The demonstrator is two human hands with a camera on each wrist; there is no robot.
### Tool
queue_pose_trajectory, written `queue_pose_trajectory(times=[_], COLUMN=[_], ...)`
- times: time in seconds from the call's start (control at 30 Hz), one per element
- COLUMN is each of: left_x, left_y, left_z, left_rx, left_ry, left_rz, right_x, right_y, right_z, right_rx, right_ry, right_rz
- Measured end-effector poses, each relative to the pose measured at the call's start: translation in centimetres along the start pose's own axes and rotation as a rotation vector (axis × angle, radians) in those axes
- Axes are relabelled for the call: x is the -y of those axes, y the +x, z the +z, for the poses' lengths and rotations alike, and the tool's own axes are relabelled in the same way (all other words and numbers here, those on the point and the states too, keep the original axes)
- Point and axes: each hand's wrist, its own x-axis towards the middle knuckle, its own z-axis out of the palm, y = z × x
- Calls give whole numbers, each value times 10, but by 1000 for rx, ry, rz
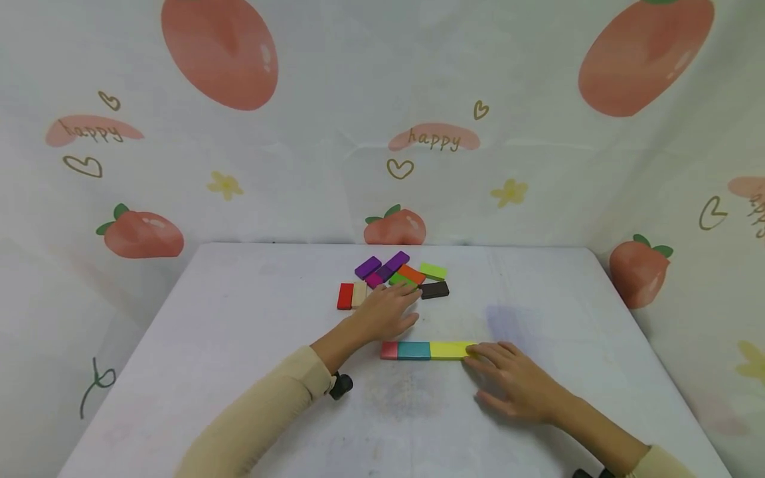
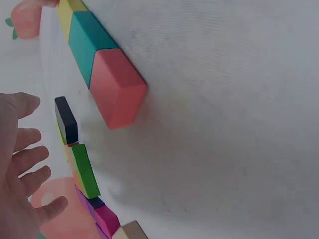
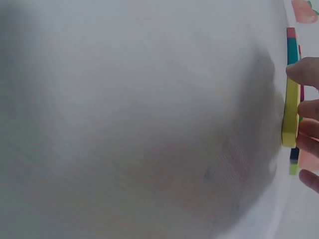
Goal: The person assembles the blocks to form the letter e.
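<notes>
A row of blocks lies across the table: a pink block point(image 1: 389, 350), a teal block point(image 1: 414, 350) and a long yellow block point(image 1: 448, 350), end to end. The right hand point(image 1: 516, 385) is at the yellow block's right end, fingers extended; in the right wrist view its thumb lies by the yellow block point(image 3: 290, 114). The left hand point(image 1: 385, 313), fingers spread and relaxed, hovers by the loose pile, near a green block point(image 1: 402, 279) and a dark block point(image 1: 434, 290). In the left wrist view nothing is between the fingers of the left hand point(image 2: 25, 169).
Beyond the left hand lie purple blocks point(image 1: 367, 267), an orange block point(image 1: 412, 273) and a lime block point(image 1: 433, 271). A red block point(image 1: 344, 296) and a beige block point(image 1: 359, 294) stand side by side left of them. A printed cloth point(image 1: 311, 133) hangs behind the table point(image 1: 239, 332).
</notes>
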Motion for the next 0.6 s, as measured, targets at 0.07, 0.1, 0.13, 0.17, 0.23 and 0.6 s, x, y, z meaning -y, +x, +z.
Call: queue_pose_trajectory(times=[0.07, 0.1, 0.13, 0.17, 0.23, 0.6], left_x=[-2, -3, -3, -4, -6, -14], left_y=[6, 8, 11, 13, 18, 34], left_z=[1, 2, 3, 3, 5, 13], left_rx=[21, 31, 43, 55, 73, 157], left_ry=[10, 15, 22, 18, 13, -28], left_rz=[-7, -11, -18, -25, -36, -74], right_x=[1, 1, 2, 3, 3, 7], right_y=[-1, -2, -2, -3, -4, -6], right_z=[0, 0, 0, 0, 1, 3], right_rx=[-12, -15, -17, -16, -14, 2], right_ry=[-11, -14, -17, -22, -30, -74], right_rz=[-4, -4, -1, 0, 5, 24])
